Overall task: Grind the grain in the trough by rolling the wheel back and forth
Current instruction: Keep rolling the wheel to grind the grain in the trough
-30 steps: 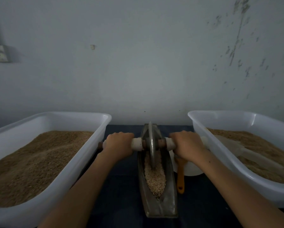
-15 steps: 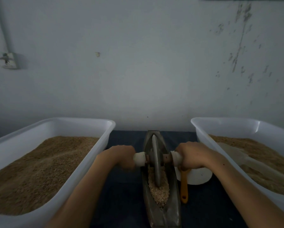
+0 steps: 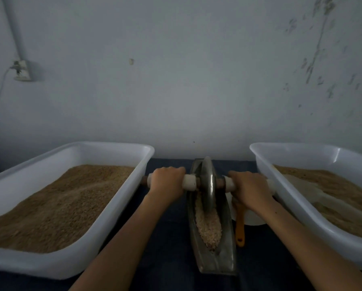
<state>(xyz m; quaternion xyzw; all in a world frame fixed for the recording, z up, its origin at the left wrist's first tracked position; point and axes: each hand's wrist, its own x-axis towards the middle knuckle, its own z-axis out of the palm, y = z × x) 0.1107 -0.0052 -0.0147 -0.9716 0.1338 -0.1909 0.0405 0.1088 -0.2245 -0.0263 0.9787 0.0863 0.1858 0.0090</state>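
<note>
Wheel [image 3: 207, 181]: back at the trough's [image 3: 226, 255] far end after a nearer pass half a second ago, left hand [image 3: 167, 184] and right hand [image 3: 247, 189] each wrapped round the axle, grain [image 3: 208, 224] lying nearer, pull stroke likely next.

Trough [image 3: 214, 263] between two tubs [image 3: 75, 267].

Dim, bluish and flat throughout, with no glare and only soft shadow on the wall [image 3: 186, 80] beside the socket [image 3: 23, 71] at 10 o'clock. Slightly soft and grainy overall. Wide-angle bending toward 3 and 9 o'clock.
</note>
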